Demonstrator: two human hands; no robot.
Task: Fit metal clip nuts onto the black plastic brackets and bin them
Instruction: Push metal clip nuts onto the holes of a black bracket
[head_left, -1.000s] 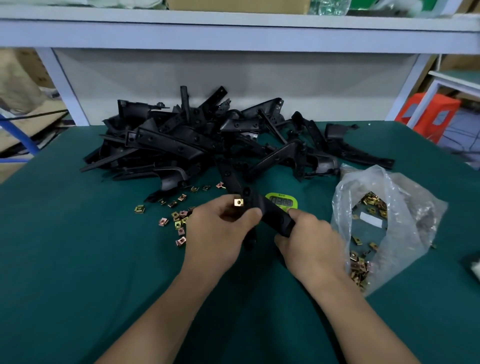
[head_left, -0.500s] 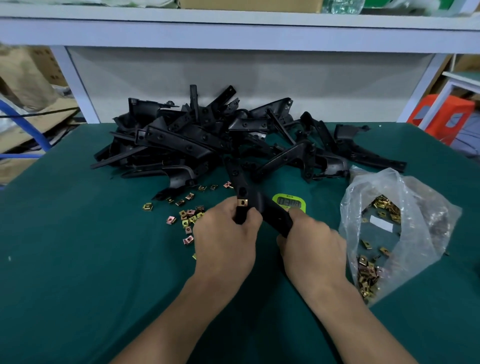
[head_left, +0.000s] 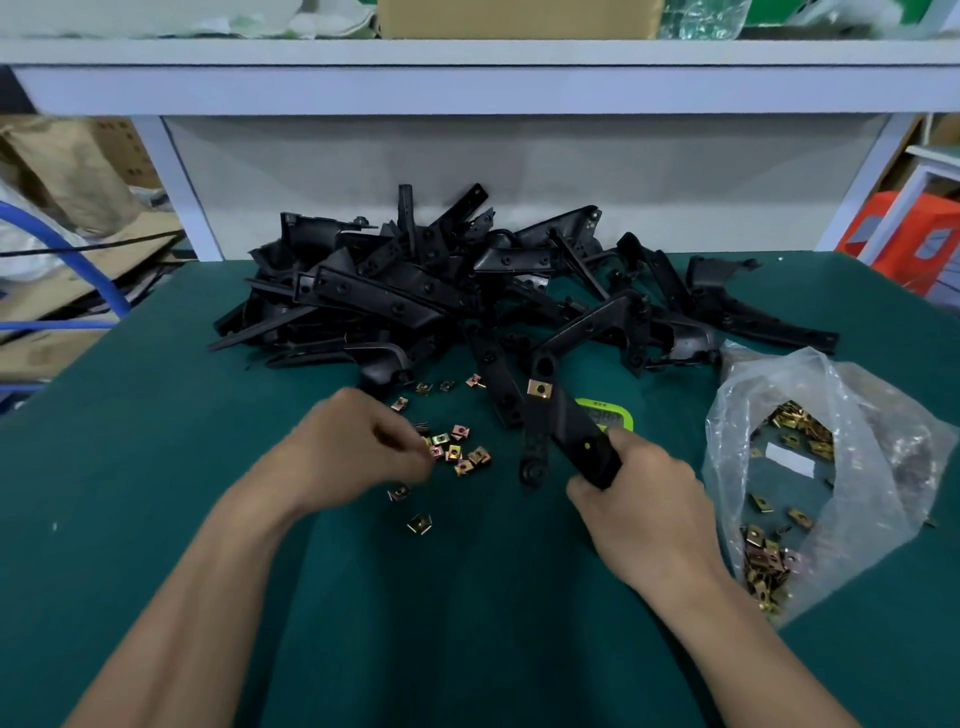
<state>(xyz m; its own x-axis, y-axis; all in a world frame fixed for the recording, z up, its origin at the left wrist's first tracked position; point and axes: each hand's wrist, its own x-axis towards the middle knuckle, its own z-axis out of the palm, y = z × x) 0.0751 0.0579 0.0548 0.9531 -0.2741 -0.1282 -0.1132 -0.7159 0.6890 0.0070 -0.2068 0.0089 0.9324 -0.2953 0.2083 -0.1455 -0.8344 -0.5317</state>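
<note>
With right hand (head_left: 644, 509) fingers clamping bracket (head_left: 571, 431), left hand (head_left: 348, 447) fingers are curling over clip nuts (head_left: 457, 452) left of bracket, hold unclear; likely best pinching one, mouth forward

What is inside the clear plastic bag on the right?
The plastic bag holds many loose gold-coloured clip nuts and a small white slip. Its crumpled, cloudy right side hides whatever lies there.

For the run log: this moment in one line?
right hand: grips black bracket; clip nut: fitted, far end; left hand: over loose clip nuts
</note>
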